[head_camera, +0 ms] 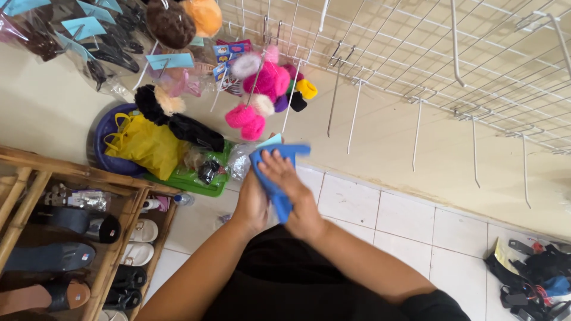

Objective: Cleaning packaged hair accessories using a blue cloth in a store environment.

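Both my hands meet in front of me around a blue card-backed packet (275, 172). My left hand (251, 205) holds it from below and behind. My right hand (291, 190) lies over its front with fingers spread across it. A clear plastic bag (240, 160) hangs off the packet's left side. Just above the packet hang fluffy pink pom-pom hair ties (256, 89) on a hook of a white wire grid (416, 53) fixed to the cream wall.
Several bare white hooks (354, 116) stick out of the grid. A wooden shoe rack (71, 238) with sandals stands at left. A blue basin with a yellow bag (146, 145) and a green tray (190, 178) sit on the tiled floor. More packets (535, 279) lie bottom right.
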